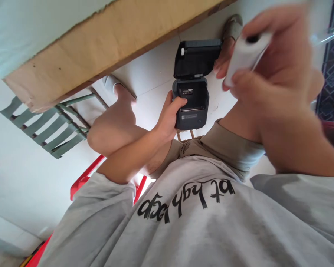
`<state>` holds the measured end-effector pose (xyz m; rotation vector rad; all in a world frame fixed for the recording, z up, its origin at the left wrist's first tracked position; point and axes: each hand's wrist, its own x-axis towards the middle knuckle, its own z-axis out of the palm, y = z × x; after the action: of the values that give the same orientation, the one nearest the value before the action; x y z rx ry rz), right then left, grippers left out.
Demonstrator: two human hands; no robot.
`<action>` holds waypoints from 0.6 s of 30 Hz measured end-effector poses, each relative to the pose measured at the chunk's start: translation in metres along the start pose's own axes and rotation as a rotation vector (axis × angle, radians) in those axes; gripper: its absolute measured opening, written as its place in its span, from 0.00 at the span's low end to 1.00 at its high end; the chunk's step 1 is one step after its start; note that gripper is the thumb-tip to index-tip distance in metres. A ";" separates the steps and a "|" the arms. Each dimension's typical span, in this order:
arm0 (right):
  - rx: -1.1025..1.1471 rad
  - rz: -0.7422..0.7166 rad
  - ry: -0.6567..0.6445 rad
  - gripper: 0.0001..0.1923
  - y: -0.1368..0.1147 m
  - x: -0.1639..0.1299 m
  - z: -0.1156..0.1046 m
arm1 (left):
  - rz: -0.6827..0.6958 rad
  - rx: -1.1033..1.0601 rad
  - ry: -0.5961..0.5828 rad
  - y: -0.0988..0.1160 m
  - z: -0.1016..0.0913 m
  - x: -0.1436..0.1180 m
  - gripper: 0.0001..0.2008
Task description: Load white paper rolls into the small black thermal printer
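Observation:
My left hand (168, 116) is closed around the side of a small black label printer (193, 118), its thumb at the edge of the paper bay. The printer's lid (196, 61) is swung up, and the bay inside shows no roll. Up and to the right, closer to the camera, my right hand (281, 74) pinches a white paper roll (246, 55) between thumb and fingers. A dark core hole shows at the roll's end. The roll is apart from the printer, and the hand is blurred.
A wooden table edge (122, 44) with a pale top runs across the upper left. Below it stands a folding stool with green straps (44, 129). Red chair parts (86, 178) show beside my seat. A dark patterned surface (332, 70) lies at the far right.

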<state>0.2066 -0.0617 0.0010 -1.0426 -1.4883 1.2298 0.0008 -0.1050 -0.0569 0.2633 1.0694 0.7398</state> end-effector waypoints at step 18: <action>-0.832 -0.076 -0.182 0.10 0.043 -0.030 0.007 | 0.074 -0.036 -0.039 -0.001 0.006 0.002 0.19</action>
<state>0.2089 -0.0858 -0.0460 -1.3972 -2.2420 0.6422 0.0074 -0.1034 -0.0564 0.2869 1.0124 0.8161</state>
